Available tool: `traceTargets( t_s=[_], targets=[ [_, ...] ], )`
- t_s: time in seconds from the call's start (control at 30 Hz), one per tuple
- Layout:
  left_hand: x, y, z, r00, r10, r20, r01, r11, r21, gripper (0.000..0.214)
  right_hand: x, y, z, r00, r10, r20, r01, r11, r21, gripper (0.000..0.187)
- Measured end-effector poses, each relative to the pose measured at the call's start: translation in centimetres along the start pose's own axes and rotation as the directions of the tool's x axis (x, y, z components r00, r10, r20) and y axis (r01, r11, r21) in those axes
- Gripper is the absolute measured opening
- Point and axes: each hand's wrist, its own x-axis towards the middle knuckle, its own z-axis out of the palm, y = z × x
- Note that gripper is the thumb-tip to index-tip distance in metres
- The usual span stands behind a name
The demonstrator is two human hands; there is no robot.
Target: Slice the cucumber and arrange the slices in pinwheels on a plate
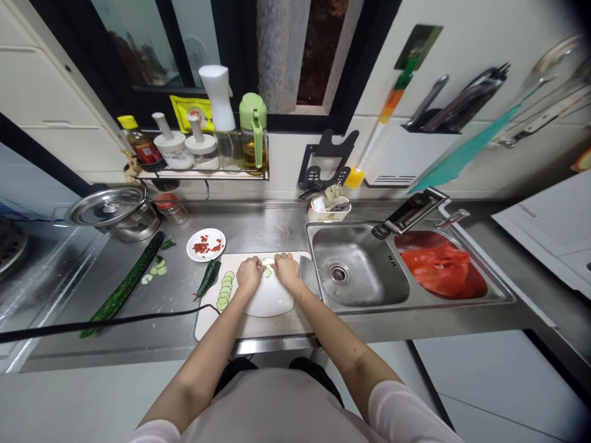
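A white plate [270, 301] lies on the white cutting board [249, 330], and both my hands are over its far part. My left hand [249, 275] is closed, fingertips pinched at the edge of a few cucumber slices [267, 272] on the plate. Facing it, my right hand [286, 271] is also closed, with its fingertips at the same slices. Left of the plate, a row of overlapping cucumber slices [225, 290] runs along the board. A dark green pepper-like piece [207, 278] rests at the board's left edge. To the right lies a knife blade [309, 274], its handle hidden.
A small plate [189, 247] of red bits stands behind the board. Further left are a long cucumber [124, 286], loose slices [157, 269] and a lidded pot [133, 224]. On the right is the sink [369, 283] with a red bag [436, 267]. A black cable [115, 321] crosses the left foreground.
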Motion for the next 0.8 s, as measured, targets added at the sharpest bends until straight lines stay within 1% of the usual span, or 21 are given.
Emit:
traceTargets(
  t_s=[0.17,0.5,0.63,0.8],
  targets=[
    [-0.1,0.0,-0.1,1.0,0.008,-0.006,-0.007,1.0,0.009,0.016,0.3,0.1,-0.1,1.0,0.01,0.013,-0.01,1.0,-0.002,0.028],
    [-0.5,0.4,-0.6,1.0,0.016,-0.003,-0.016,1.0,0.011,0.017,-0.3,0.1,-0.1,1.0,0.023,0.018,-0.023,1.0,0.001,0.028],
    [-0.5,0.5,-0.8,1.0,0.021,0.0,-0.021,1.0,-0.003,0.016,-0.4,0.1,-0.4,0.999,0.028,0.015,-0.029,1.0,0.01,0.027],
    [-0.7,0.1,-1.0,1.0,-0.007,-0.022,0.006,0.999,-0.044,0.017,-1.2,-0.1,-0.4,0.999,0.036,0.008,-0.037,0.999,0.035,0.027]
  ],
)
